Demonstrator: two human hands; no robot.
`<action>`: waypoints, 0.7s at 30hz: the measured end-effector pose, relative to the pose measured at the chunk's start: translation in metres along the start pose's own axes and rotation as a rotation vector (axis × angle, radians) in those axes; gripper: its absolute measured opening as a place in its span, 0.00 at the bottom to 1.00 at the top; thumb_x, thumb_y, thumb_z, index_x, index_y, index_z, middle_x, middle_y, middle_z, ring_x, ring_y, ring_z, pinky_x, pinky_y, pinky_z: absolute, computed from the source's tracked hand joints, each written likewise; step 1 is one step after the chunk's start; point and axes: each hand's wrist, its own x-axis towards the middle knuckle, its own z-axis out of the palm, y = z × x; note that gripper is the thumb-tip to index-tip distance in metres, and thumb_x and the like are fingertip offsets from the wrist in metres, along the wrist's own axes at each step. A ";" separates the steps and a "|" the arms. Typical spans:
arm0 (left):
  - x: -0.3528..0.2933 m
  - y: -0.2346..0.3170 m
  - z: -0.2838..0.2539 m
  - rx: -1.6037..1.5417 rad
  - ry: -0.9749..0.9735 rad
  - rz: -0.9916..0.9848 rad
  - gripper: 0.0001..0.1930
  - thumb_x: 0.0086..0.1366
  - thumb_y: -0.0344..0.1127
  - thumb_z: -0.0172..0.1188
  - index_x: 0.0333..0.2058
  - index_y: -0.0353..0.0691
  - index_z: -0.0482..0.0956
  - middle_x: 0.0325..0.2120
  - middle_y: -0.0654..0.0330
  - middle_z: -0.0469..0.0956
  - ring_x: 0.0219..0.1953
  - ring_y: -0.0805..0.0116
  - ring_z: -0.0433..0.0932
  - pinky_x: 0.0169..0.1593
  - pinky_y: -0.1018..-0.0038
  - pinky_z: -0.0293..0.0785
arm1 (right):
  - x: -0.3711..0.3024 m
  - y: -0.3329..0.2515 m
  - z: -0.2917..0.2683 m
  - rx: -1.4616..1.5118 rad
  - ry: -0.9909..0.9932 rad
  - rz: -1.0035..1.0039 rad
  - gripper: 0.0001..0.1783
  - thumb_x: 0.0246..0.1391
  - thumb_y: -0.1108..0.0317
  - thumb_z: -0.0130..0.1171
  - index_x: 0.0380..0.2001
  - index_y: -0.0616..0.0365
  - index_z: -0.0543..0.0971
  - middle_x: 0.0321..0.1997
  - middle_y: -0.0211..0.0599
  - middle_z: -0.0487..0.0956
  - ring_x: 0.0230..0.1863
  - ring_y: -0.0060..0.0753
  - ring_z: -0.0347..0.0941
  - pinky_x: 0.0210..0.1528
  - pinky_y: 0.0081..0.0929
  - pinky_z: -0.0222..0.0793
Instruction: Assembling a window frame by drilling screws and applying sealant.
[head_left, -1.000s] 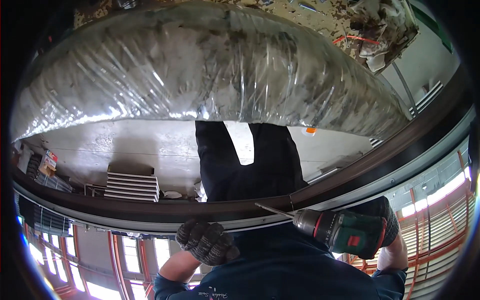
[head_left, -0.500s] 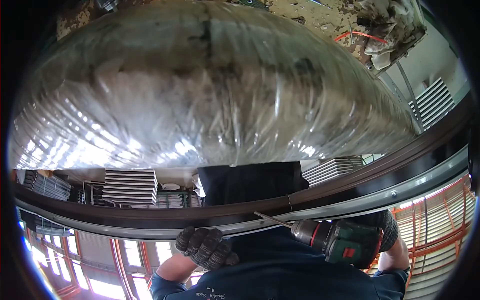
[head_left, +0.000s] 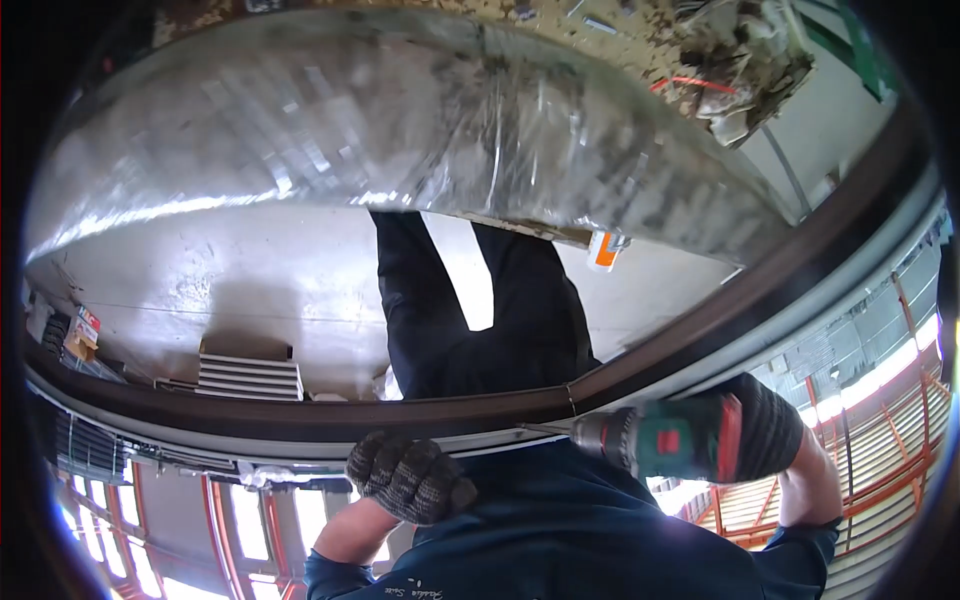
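My right hand [head_left: 768, 428], in a dark knitted glove, is wrapped round the rear of a green and black cordless drill [head_left: 662, 440] with a red patch. The drill lies sideways, its thin bit pointing left along a long dark brown profile [head_left: 480, 412] with a grey edge. Whether the tip touches the profile, I cannot tell. My left hand [head_left: 408, 480], in a grey-black knitted glove, is closed with curled fingers just below the profile's grey edge; what it holds, if anything, is hidden.
A long bundle wrapped in clear plastic [head_left: 330, 120] lies beyond the profile on a worn table [head_left: 640, 50]. Below it stand a stack of striped slats [head_left: 248, 376] and an orange-and-white container [head_left: 604, 250]. Crumpled plastic [head_left: 745, 85] sits at the far right.
The view has shifted, so the wrapped bundle sits higher and more floor and my dark trousers show. The drill has tilted to nearly level. My left hand stays closed near the profile.
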 end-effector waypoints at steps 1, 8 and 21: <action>0.000 -0.001 0.006 -0.024 0.024 0.000 0.11 0.57 0.47 0.49 0.20 0.53 0.70 0.23 0.65 0.73 0.29 0.65 0.73 0.41 0.62 0.66 | -0.016 0.000 0.007 -0.020 -0.146 0.132 0.25 0.43 0.59 0.66 0.47 0.50 0.77 0.46 0.31 0.79 0.42 0.36 0.79 0.45 0.32 0.76; -0.004 -0.001 0.015 -0.058 0.176 0.047 0.07 0.53 0.43 0.51 0.21 0.50 0.70 0.25 0.62 0.74 0.32 0.62 0.74 0.45 0.60 0.67 | -0.011 -0.007 0.002 0.023 -0.001 0.062 0.22 0.47 0.58 0.63 0.47 0.50 0.78 0.49 0.37 0.78 0.46 0.40 0.77 0.50 0.36 0.73; -0.012 -0.010 0.003 -0.088 -0.003 0.083 0.17 0.61 0.58 0.48 0.28 0.52 0.72 0.28 0.64 0.76 0.30 0.68 0.72 0.46 0.62 0.66 | 0.036 0.008 0.011 0.642 -0.467 0.543 0.21 0.49 0.69 0.62 0.49 0.53 0.76 0.47 0.37 0.79 0.47 0.38 0.77 0.52 0.33 0.73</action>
